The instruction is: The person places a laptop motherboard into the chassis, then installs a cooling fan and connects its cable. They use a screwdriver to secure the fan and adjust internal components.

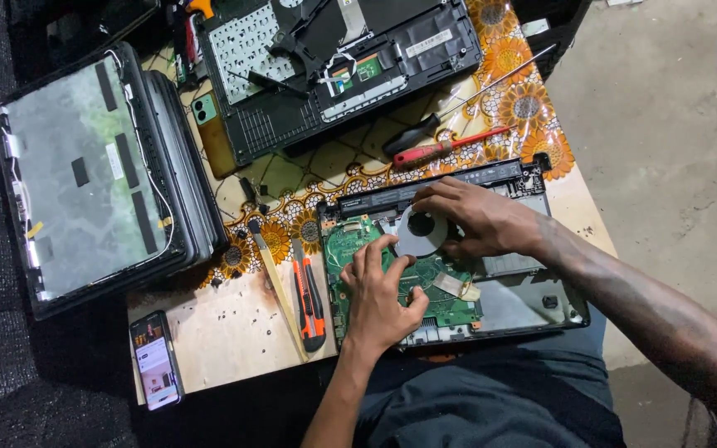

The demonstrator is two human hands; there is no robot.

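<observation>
Leaning over a small wooden table (234, 332) half covered by a sunflower-patterned cloth (524, 104), a person works on an opened laptop base (533, 299) at the near edge. Its cover is already off, the green circuit board (350, 245) is bare, and by my reckoning the stripping-down is well along, with the board and fan left seated in the shell.

Largest first: a stack of laptop lid panels (93, 174) at the left, which I cannot count exactly; one upturned keyboard deck (334, 66) at the far side; then the base itself.

The right hand (479, 220) curls loosely over a round grey fan (421, 232), fingertips resting on its rim, not clenched. The left hand (379, 294) lies on the board, fingers half spread and pressing down, gripping nothing that I can see.

Smaller things: two phones, one lit (156, 361) at the near corner and one green-backed (206, 108); two screwdrivers, black-handled (412, 133) and red-handled (437, 149); one orange utility knife (309, 303); one thin pale strip (280, 290) beside it.
</observation>
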